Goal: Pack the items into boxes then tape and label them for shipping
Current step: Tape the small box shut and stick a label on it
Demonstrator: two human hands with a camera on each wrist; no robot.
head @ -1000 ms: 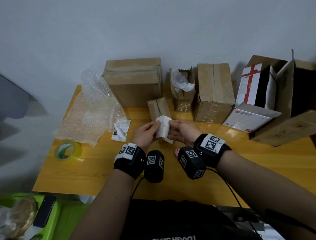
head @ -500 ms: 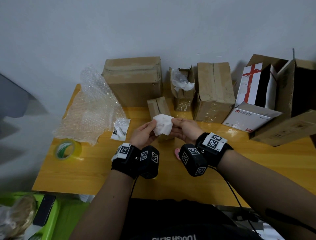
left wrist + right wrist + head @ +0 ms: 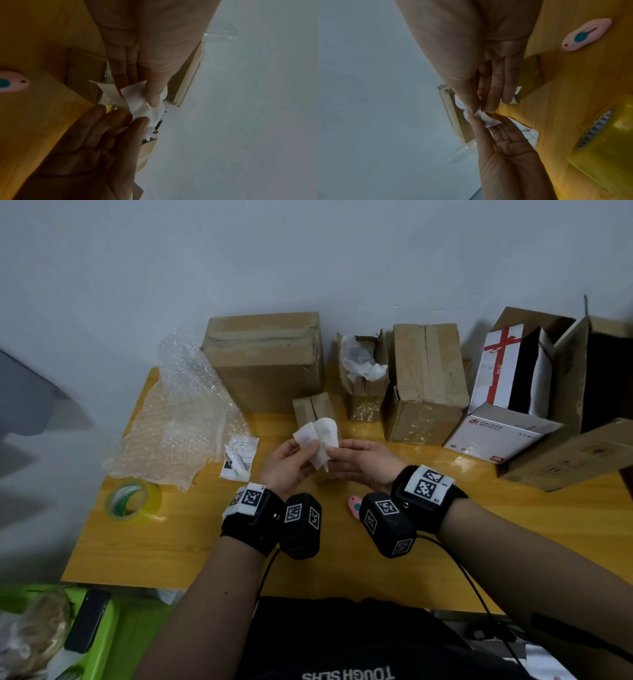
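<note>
Now both hands pinch a white label sheet [image 3: 317, 440] above the table [image 3: 171, 542], left hand [image 3: 286, 465] and right hand [image 3: 363, 462] at opposite edges; likely peeling backing, best done slowly from one corner. Small brown box [image 3: 313, 409] behind is shut; open box [image 3: 364, 378] holds crumpled plastic

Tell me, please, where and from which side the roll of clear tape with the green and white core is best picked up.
Probably from above, by its ring wall. The roll of clear tape with the green and white core lies flat on the yellow wooden table with its hole facing up, so fingers could go inside the core and the thumb outside. Its near and left sides are free; crumpled clear bubble wrap sits just behind it.
</note>
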